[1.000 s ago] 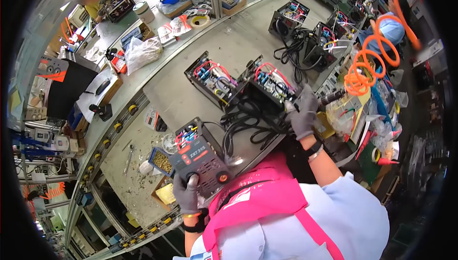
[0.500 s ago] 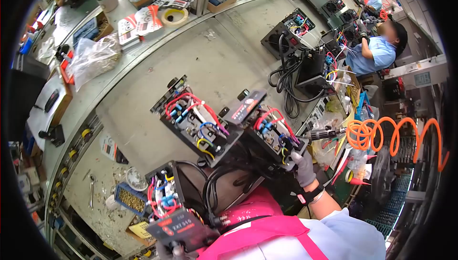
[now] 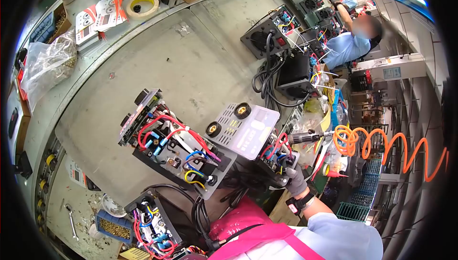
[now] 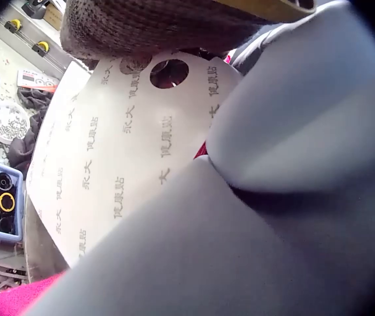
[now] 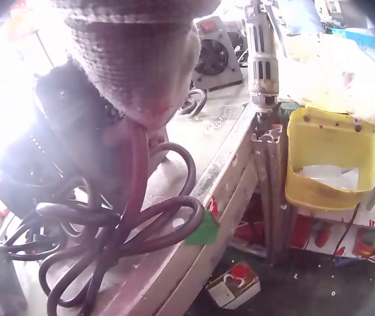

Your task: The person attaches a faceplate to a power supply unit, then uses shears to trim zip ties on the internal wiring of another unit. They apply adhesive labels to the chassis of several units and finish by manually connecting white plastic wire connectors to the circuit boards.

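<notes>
My right hand (image 3: 296, 183), in a grey glove, grips the rear corner of an open welding machine (image 3: 250, 133). Its silver front panel, with two round brass sockets, faces upward. In the right wrist view a thick power cord (image 5: 135, 164) hangs in loops below the glove. To the left stands a second open welding machine (image 3: 176, 148), its red wires and circuit boards exposed. A third welding machine (image 3: 155, 222) lies at the lower left. The left hand (image 4: 154, 33) shows only as a glove over a printed white sheet (image 4: 128, 151) with round holes; its fingers are hidden.
More open machines (image 3: 265, 38) with coiled cords stand farther along the bench (image 3: 143, 64). An air screwdriver (image 3: 305, 137) on an orange coiled hose (image 3: 381, 140) is at the right. A blue screw bin (image 3: 113, 226) and a wrench (image 3: 72, 222) lie lower left. Another person (image 3: 350, 45) works beyond.
The machine at my right hand has tipped so its front panel faces up. My left hand, earlier on the lower-left machine's panel, has left the head view. The head view has shifted rightward.
</notes>
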Demonstrator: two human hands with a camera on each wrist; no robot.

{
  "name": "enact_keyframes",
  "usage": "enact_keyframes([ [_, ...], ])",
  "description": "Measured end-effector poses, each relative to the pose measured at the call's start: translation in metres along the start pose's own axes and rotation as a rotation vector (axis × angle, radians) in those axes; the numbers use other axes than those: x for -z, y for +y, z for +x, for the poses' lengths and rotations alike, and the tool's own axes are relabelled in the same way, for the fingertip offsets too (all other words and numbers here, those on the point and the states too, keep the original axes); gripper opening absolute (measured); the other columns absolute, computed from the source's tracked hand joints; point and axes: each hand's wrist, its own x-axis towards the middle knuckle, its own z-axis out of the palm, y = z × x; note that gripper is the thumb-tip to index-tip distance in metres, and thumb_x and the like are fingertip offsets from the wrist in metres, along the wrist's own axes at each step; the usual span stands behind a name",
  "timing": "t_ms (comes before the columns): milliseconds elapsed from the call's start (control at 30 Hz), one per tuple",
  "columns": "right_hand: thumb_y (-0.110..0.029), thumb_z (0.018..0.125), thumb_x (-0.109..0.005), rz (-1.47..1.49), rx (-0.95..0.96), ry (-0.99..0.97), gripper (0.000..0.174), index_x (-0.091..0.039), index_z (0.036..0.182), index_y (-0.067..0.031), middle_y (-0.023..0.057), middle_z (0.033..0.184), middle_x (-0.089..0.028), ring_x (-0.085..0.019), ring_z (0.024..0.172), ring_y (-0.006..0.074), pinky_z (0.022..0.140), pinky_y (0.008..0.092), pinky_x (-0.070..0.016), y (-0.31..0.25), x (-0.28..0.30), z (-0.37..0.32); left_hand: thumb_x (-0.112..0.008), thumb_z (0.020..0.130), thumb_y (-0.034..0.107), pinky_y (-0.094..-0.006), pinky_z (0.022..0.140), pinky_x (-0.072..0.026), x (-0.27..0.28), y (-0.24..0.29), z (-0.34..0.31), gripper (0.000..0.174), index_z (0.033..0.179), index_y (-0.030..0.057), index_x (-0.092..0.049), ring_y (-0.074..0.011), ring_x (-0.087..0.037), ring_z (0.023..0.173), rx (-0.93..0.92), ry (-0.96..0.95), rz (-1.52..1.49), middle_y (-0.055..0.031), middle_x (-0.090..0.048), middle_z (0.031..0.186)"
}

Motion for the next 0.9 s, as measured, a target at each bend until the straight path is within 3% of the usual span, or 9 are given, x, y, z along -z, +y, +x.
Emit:
enact_keyframes([
  [567,-0.028,0.065,-0.079,0.043,0.01,-0.042,0.076,-0.043,0.13,-0.008,0.0058,0.113,-0.058,-0.059,0.084,0.0131,0.054,0.023,-0.0497,0.008,0.008,0.004,-0.066,0.077,0.028,-0.0271,0.067,-0.0403,-0.017,0.002,0.02,0.046,0.11,-0.0012,-0.051,-0.0132,-0.05,0.075,-0.092,-0.049,-0.04,-0.0055,-0.057,0.091],
  [767,-0.027,0.067,-0.077,0.017,0.029,-0.015,0.066,-0.048,0.123,-0.0068,0.0064,0.103,-0.061,-0.06,0.074,0.0121,0.055,0.021,-0.0477,0.007,0.006,0.001,-0.065,0.077,0.027,-0.0269,0.067,-0.0404,-0.017,-0.002,0.019,0.042,0.106,-0.001,-0.052,-0.0131,-0.05,0.076,-0.079,-0.04,-0.047,-0.0059,-0.057,0.091],
  [900,-0.026,0.066,-0.079,0.036,-0.055,-0.035,0.071,-0.046,0.125,-0.0062,0.0059,0.109,-0.058,-0.06,0.085,0.0147,0.061,0.027,-0.0518,0.008,0.019,0.0,-0.065,0.077,0.026,-0.0269,0.067,-0.0404,-0.016,-0.002,0.021,0.04,0.103,-0.0008,-0.053,-0.0131,-0.05,0.076,-0.075,-0.04,-0.046,-0.0061,-0.057,0.09],
])
